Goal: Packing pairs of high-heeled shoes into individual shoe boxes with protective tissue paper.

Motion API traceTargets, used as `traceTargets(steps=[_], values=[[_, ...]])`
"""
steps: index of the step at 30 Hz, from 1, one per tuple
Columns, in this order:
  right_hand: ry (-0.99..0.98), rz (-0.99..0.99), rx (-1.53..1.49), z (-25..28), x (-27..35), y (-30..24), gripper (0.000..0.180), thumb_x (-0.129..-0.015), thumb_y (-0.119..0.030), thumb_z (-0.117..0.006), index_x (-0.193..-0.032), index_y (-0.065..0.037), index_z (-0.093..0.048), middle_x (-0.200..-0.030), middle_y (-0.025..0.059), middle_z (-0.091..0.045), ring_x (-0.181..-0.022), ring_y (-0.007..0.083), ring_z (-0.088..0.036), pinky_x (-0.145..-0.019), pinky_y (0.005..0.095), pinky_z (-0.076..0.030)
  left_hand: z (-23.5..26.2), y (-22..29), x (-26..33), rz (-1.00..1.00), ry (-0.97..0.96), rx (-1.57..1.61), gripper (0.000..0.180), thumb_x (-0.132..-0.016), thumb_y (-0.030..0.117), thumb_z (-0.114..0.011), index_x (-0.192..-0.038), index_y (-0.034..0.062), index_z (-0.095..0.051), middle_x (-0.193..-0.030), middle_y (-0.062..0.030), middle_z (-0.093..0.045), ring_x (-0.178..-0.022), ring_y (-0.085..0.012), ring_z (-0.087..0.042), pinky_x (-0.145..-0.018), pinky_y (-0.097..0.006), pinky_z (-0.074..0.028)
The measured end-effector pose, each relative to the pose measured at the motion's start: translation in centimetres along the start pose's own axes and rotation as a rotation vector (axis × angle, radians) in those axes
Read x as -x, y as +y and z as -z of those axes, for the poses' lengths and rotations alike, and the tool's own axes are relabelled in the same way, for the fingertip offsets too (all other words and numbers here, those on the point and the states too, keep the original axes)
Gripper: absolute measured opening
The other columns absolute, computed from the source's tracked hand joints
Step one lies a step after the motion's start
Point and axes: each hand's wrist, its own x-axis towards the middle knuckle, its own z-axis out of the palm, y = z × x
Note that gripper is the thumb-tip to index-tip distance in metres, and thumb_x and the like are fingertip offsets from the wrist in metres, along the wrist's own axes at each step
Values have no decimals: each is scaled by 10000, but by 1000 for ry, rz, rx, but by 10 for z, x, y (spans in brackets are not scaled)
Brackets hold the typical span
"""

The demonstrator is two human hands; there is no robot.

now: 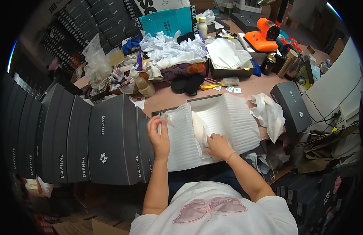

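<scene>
In front of me lies a shoe box (204,102) lined with a ribbed white foam sheet (241,122), its flaps folded out to left and right. Inside the lining sits a bundle wrapped in white paper (198,127); what it contains is hidden. My right hand (219,146) is closed at the near end of this bundle, fingers curled against the wrapping. Above the left foam flap, my left hand (159,135) is raised and pinches a small clear plastic packet (166,118) between thumb and fingertips.
Dark shoe boxes (113,145) stand in a row on the left. Another dark box (291,105) and crumpled white paper (268,113) are at the right. Behind are a yellow-handled brush (220,83), a carton of white paper wads (173,49) and an orange device (263,36).
</scene>
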Motion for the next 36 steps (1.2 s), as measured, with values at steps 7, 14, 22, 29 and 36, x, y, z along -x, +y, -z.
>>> traceTargets(steps=[7,14,22,29,36], values=[[87,105,-1442,97,-10,-38,410,-897,-188,-654,-1231,4,-514,-899,79,-647,-775,130,-635,-676,261,-512,-10,27,48,-74,-480,110,249,-845,101,-651,-1080,20,-635,-1320,-178,-486,-1285,-337,-414,-1082,-412,-318],[358,-163,-135,75,-25,16,653,-812,-327,-710,-1283,13,-411,-1054,248,-626,-849,420,-637,-713,481,-530,46,-32,115,328,-224,-77,735,-892,143,-635,-1475,25,-203,-1525,-203,-186,-1376,-347,-295,-1057,-463,-354],[-10,-61,-189,-5,1,-5,365,-811,-304,-629,-999,3,-568,-941,192,-629,-896,358,-627,-742,463,-518,42,-36,110,993,-424,858,553,-957,362,-549,-1384,47,-393,-1316,-178,-510,-1171,-285,-536,-928,-391,-467],[330,257,-442,-15,12,22,197,-814,-172,-577,-938,-22,-603,-886,165,-629,-921,349,-612,-778,433,-507,-54,1,63,-88,-806,214,519,-967,436,-477,-1156,-30,-606,-1283,-204,-497,-1165,-306,-499,-1004,-385,-371],[701,-650,40,112,73,163,596,-759,-221,-738,-1289,-88,-499,-1357,204,-430,-1163,414,-480,-933,516,-417,-109,-5,60,-646,-891,-722,351,-788,307,-690,-945,-6,-679,-1069,-167,-637,-1192,-365,-481,-1083,-581,-207]])
